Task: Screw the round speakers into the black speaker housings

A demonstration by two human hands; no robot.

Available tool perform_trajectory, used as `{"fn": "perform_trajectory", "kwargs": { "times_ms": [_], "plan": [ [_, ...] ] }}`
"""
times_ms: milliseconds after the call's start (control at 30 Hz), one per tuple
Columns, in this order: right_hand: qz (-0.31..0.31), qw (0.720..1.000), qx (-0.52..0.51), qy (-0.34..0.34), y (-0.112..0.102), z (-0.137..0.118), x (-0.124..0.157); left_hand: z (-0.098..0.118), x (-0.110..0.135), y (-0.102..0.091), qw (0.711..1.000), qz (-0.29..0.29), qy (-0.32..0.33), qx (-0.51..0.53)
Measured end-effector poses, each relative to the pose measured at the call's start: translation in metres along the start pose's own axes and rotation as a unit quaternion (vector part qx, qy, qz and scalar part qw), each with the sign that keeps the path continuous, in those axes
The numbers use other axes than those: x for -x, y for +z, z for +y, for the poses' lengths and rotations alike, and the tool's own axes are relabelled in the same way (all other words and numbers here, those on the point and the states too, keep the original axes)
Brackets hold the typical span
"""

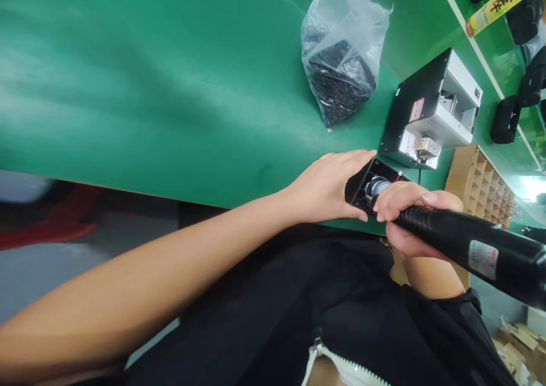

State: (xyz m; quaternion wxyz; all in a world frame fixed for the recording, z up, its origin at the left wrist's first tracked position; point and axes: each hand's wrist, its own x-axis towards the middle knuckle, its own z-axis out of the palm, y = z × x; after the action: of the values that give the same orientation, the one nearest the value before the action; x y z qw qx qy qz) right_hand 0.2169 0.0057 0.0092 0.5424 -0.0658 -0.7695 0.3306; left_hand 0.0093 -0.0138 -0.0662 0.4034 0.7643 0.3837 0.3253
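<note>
My left hand (pixel 330 187) is closed around the near side of a black box-shaped housing (pixel 354 184) with screw holes in its corners. Inside the housing sits a round metallic part (pixel 376 186), and a small white plug with a red wire (pixel 399 175) shows at its edge. In my right hand (pixel 409 207) is a black electric screwdriver (pixel 460 238) with a label on its body. Its front end points into the housing; the bit's tip is hidden by my fingers. The housing rests at the green table's front edge, or just above it; I cannot tell which.
A clear plastic bag of small dark parts (pixel 341 73) lies on the green table (pixel 149 79). A black and white machine (pixel 430 107) stands beyond the housing, with a cardboard compartment box (pixel 480 175) beside it. Farther back are a yellow bottle (pixel 499 6) and black housings (pixel 505 119).
</note>
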Motion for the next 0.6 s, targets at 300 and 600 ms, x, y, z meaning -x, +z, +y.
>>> {"fn": "perform_trajectory", "kwargs": {
  "times_ms": [300, 600],
  "plan": [
    [0.173, 0.980, 0.061, 0.081, 0.020, -0.025, 0.000, 0.012, -0.007, 0.002, 0.999, -0.031, 0.026, -0.006],
    [0.362, 0.900, -0.037, 0.238, -0.113, -0.125, 0.000, 0.002, 0.085, -0.106, 0.994, -0.047, -0.019, -0.099]
  ]
}}
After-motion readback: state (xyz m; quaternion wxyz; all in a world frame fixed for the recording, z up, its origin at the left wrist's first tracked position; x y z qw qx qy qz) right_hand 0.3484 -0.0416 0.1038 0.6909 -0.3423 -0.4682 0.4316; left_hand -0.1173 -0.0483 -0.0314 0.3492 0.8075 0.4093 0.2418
